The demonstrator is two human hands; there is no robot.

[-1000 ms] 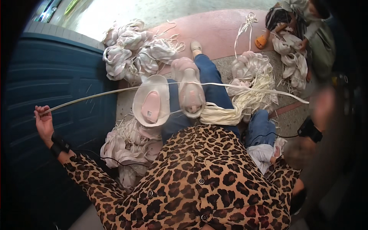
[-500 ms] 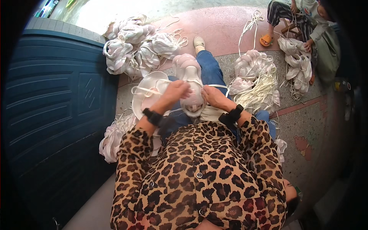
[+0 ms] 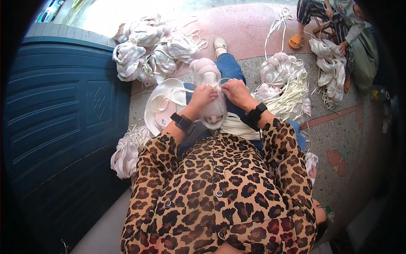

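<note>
A pale pink and white shoe upper [image 3: 213, 111] lies over my lap, its rounded end pointing away from me. My left hand [image 3: 204, 95] is closed at the upper's left side, fingers pinching a cream shoelace near its eyelets. On the other side my right hand [image 3: 237, 93] pinches the shoelace [image 3: 226, 79], which loops up above its fingers. A bundle of cream shoelaces [image 3: 239, 126] rests on my lap below the right hand. Left of the upper is a white, round-edged piece [image 3: 151, 101] with a pink part and a loose lace across it.
Heaps of tied shoe uppers [image 3: 148, 51] lie at the far left, and more [image 3: 125, 157] at the near left. On the right stands a pile of uppers with laces [image 3: 287, 91]. A blue panelled door [image 3: 63, 106] borders the left. A person in orange slippers [image 3: 296, 41] sits far right.
My left hand has moved right onto the upper and closed. My right hand has risen and moved away from me, drawing the lace into a loop. The lace across the white piece has shifted.
</note>
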